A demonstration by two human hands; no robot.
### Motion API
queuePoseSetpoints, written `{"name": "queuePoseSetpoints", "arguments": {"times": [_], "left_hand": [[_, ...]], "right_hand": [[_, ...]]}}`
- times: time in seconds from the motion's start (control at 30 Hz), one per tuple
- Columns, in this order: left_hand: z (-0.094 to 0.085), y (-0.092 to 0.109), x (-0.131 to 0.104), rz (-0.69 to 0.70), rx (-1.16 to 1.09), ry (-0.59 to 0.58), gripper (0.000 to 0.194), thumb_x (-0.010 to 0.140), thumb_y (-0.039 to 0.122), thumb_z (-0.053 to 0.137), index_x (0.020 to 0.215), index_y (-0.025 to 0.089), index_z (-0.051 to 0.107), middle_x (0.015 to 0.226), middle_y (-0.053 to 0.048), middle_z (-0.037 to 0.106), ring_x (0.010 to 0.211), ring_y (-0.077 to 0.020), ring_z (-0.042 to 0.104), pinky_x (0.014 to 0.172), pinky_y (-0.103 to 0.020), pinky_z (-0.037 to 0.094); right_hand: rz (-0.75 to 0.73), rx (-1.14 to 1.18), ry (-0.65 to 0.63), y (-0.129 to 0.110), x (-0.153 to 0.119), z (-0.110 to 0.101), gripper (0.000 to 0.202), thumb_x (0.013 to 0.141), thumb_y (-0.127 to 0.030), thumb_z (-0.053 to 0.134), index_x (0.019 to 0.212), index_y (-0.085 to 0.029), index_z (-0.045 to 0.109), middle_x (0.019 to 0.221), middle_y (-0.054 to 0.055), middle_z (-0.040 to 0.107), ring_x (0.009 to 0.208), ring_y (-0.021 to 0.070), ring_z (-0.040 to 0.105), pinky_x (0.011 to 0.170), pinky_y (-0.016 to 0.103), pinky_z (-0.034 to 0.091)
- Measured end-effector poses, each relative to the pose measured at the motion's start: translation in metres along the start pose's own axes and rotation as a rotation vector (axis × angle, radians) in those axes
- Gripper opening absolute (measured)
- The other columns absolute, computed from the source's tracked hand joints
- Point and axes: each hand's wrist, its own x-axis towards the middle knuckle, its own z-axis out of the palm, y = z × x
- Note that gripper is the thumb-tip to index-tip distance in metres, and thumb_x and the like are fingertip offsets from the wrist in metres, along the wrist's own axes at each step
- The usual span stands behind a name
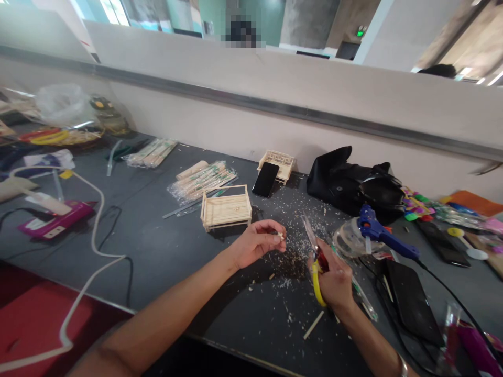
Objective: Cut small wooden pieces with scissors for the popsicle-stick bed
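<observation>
Between the thumb and fingers of my left hand are small pale wooden pieces, too small to make out singly. My right hand is closed round a pair of scissors with red and yellow handles, the blades pointing up and away from me. Just beyond my left hand stands a little frame made of wooden sticks, with a few bits lying on it. Pale wood clippings are scattered on the dark table between and around both hands. A short stick lies near the front edge.
Behind are packaged sticks, a phone leaning on a second stick model, and a black bag. A blue glue gun rests on a clear container at right. A purple power strip with a white cable lies left.
</observation>
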Motion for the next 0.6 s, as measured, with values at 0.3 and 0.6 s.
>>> {"name": "queuePoseSetpoints", "arguments": {"times": [0.3, 0.6], "left_hand": [[0.0012, -0.0016, 0.0001, 0.050, 0.044, 0.030, 0.024, 0.057, 0.017, 0.088, 0.076, 0.016, 0.073, 0.069, 0.001, 0.067, 0.060, -0.0110, 0.063, 0.062, -0.024, 0.052], [0.0021, -0.0010, 0.0006, 0.107, 0.162, 0.117, 0.028, 0.055, 0.020, 0.089, 0.076, 0.015, 0.070, 0.068, 0.001, 0.065, 0.058, -0.0095, 0.059, 0.059, -0.023, 0.049]], "right_hand": [[-0.026, 0.015, 0.028, -0.0048, 0.0026, -0.0002, 0.027, 0.090, -0.025, 0.050, 0.111, -0.018, 0.066, 0.072, 0.001, 0.072, 0.054, 0.0147, 0.063, 0.053, 0.024, 0.054], [-0.006, 0.010, 0.016, -0.0032, 0.0027, 0.0009, 0.027, 0.090, -0.026, 0.050, 0.110, -0.018, 0.067, 0.075, 0.002, 0.073, 0.055, 0.0147, 0.064, 0.054, 0.024, 0.054]]}}
